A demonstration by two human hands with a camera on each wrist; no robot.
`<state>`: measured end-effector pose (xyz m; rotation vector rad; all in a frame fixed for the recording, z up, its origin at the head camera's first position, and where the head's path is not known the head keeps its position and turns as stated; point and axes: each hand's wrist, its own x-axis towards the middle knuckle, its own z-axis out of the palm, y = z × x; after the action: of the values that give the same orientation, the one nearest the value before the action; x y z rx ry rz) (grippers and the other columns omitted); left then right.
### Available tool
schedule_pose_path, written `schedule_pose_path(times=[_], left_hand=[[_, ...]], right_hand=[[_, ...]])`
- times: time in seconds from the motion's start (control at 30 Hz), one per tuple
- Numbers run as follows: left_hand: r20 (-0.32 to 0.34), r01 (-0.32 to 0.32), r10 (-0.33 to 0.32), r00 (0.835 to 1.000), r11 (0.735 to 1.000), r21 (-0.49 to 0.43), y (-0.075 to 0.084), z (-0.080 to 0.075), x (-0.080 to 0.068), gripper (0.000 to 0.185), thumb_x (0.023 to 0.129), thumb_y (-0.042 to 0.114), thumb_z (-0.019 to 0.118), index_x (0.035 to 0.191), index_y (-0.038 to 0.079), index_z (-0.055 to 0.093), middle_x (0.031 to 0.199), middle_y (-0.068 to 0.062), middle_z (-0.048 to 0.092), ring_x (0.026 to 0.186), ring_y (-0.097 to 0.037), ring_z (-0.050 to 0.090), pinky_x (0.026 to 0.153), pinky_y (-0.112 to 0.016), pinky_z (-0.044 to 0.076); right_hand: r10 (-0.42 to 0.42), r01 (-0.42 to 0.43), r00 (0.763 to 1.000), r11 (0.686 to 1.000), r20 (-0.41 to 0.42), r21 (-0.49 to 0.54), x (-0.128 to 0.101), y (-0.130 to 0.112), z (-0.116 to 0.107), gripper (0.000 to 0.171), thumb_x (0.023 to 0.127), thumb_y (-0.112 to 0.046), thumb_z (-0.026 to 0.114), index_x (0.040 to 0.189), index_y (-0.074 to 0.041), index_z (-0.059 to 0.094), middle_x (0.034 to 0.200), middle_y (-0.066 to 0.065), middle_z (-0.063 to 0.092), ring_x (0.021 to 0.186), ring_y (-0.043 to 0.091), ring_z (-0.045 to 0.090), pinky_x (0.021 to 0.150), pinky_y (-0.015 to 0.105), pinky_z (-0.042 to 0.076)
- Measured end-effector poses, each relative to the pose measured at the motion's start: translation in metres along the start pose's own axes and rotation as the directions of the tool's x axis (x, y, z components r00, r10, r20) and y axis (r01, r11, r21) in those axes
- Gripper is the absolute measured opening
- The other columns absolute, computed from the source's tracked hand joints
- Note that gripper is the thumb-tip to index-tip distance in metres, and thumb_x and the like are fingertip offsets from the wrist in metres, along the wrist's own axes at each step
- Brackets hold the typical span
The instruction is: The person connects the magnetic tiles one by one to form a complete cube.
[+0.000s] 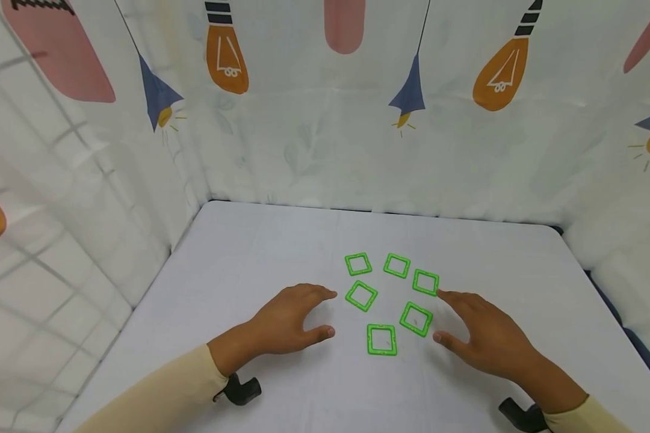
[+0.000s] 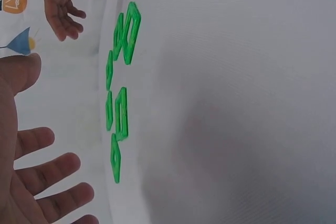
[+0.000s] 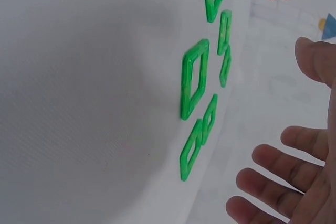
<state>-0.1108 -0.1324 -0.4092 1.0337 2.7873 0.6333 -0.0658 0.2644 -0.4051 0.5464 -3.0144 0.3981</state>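
Several green square frames with open centres lie flat on the white table in a loose ring. Nearest to me is the front square [image 1: 381,352]. My left hand [image 1: 287,319] hovers left of the ring, fingers extended and thumb apart, holding nothing. Its fingertips point at the left square [image 1: 355,304]. On the other side my right hand [image 1: 490,334] hovers with spread, relaxed fingers and nothing in its grasp. Its index fingertip overlaps the corner of the right-hand square [image 1: 424,292] in the head view, and its thumb points toward the lower right square [image 1: 412,330].
A white table [image 1: 271,240] carries the squares. Behind and beside it hang pale curtains [image 1: 314,150] printed with bulbs and lamps. A dark wrist mount [image 1: 242,391] sits under the left wrist, and another black mount [image 1: 522,415] under the right.
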Motion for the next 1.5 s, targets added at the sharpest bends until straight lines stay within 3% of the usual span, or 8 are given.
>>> schedule_pose_path(times=[0.63,0.87,1.1,1.33,1.5], left_hand=[[0.041,-0.022,0.023,0.999,1.0,-0.012,0.008,0.015,0.004,0.06,0.094,0.055,0.068,0.142,0.019,0.059,0.144,0.006,0.055,0.138,-0.019,0.046,0.112,-0.046,0.038],[0.069,-0.023,0.024,0.997,1.0,-0.009,0.012,0.022,0.007,0.059,0.093,0.054,0.07,0.141,0.021,0.06,0.144,0.004,0.055,0.137,-0.021,0.048,0.112,-0.046,0.038],[0.057,-0.067,0.068,0.996,0.998,-0.018,0.015,0.029,0.011,0.054,0.093,0.05,0.072,0.137,0.019,0.063,0.139,0.007,0.058,0.133,-0.017,0.051,0.11,-0.042,0.04],[0.045,-0.068,0.069,0.997,0.998,-0.014,0.016,0.037,0.015,0.051,0.092,0.049,0.073,0.134,0.021,0.065,0.135,0.01,0.06,0.131,-0.015,0.052,0.109,-0.042,0.041],[0.052,-0.061,0.061,0.997,0.998,-0.006,0.017,0.042,0.015,0.049,0.092,0.049,0.073,0.133,0.022,0.065,0.134,0.012,0.06,0.131,-0.015,0.051,0.109,-0.042,0.041]], right_hand=[[-0.049,0.049,0.999,0.999,0.003,0.02,0.003,-0.008,0.016,0.073,0.085,-0.052,0.08,0.145,-0.017,0.057,0.136,0.007,0.061,0.124,0.032,0.059,0.093,0.055,0.051],[-0.056,0.055,0.997,0.998,0.049,0.012,0.006,-0.014,0.023,0.072,0.085,-0.054,0.079,0.146,-0.021,0.058,0.133,0.003,0.063,0.122,0.029,0.061,0.092,0.053,0.053],[-0.065,0.065,0.994,0.998,0.088,0.011,0.008,-0.021,0.028,0.07,0.086,-0.052,0.079,0.145,-0.019,0.059,0.131,0.001,0.064,0.119,0.023,0.062,0.091,0.049,0.054],[-0.076,0.077,0.992,0.997,0.1,-0.004,0.014,-0.026,0.035,0.069,0.084,-0.053,0.08,0.142,-0.019,0.061,0.109,-0.013,0.065,0.113,0.016,0.063,0.089,0.043,0.054],[-0.089,0.09,0.99,0.996,0.106,-0.006,0.018,-0.031,0.04,0.066,0.084,-0.052,0.081,0.139,-0.02,0.063,0.108,-0.015,0.065,0.112,0.014,0.063,0.089,0.041,0.054]])
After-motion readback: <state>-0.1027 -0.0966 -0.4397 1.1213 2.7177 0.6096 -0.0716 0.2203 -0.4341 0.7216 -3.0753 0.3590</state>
